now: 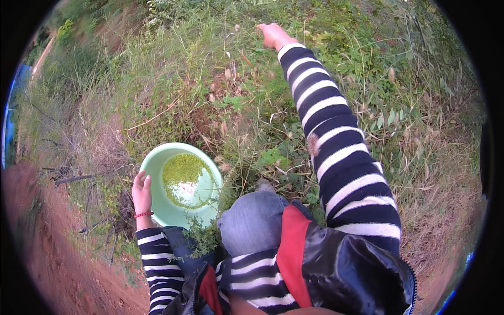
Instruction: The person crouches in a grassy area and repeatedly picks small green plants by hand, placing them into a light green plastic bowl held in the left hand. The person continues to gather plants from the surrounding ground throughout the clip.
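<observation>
My left hand, with a red bead bracelet at its wrist, grips the left rim of a pale green plastic basin. A layer of small yellow-green buds or grains covers much of the basin's floor, leaving a bare patch at the lower right. My right arm is stretched far forward, its sleeve striped black and white. At its end my right hand is among the grass and weeds; whether its fingers hold anything cannot be made out.
A small leafy shrub sprig overlaps the basin's near side, beside my denim-covered knee. Dry grass covers the slope on the right. Reddish bare soil drops away at the lower left, with dark twigs above it.
</observation>
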`<state>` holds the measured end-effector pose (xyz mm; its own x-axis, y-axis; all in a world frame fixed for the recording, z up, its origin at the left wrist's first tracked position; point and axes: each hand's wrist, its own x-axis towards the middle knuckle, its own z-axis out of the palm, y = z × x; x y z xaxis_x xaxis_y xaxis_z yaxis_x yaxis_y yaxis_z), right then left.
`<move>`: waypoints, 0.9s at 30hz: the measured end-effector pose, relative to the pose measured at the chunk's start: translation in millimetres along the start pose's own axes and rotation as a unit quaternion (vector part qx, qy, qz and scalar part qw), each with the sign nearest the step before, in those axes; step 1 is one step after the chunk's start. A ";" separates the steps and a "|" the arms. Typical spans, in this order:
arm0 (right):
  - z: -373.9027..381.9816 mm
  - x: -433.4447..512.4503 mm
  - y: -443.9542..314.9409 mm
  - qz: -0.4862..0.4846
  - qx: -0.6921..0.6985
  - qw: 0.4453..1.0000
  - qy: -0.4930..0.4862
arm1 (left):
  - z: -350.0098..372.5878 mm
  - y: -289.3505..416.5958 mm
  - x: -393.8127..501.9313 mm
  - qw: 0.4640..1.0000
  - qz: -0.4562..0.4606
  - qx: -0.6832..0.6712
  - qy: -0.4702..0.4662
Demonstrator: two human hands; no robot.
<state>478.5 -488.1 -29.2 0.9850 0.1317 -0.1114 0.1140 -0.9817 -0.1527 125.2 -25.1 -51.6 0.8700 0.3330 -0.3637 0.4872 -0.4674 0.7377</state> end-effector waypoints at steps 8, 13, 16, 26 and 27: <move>27.2 4.8 10.3 -0.041 0.107 0.981 0.155 | -10.6 -2.2 -10.5 1.000 -0.013 -0.020 0.014; 15.5 -1.1 29.0 -0.005 0.224 0.968 0.113 | -5.9 -0.6 -5.3 1.000 -0.011 -0.018 -0.001; 13.6 -3.3 36.2 0.061 0.343 0.936 0.050 | -0.9 -0.8 -1.5 1.000 0.002 0.014 0.005; 28.2 -5.6 38.4 0.093 0.555 0.825 0.061 | -3.6 -0.8 -4.3 1.000 0.008 -0.011 -0.002; 27.9 -4.9 36.7 0.094 0.513 0.850 0.079 | -4.0 0.0 -5.3 1.000 0.005 -0.019 -0.003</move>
<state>474.2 -521.0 -61.7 0.9878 -0.1138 -0.1066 -0.1392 -0.3358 -0.9316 120.3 -23.6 -47.4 0.8757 0.3227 -0.3592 0.4747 -0.4396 0.7625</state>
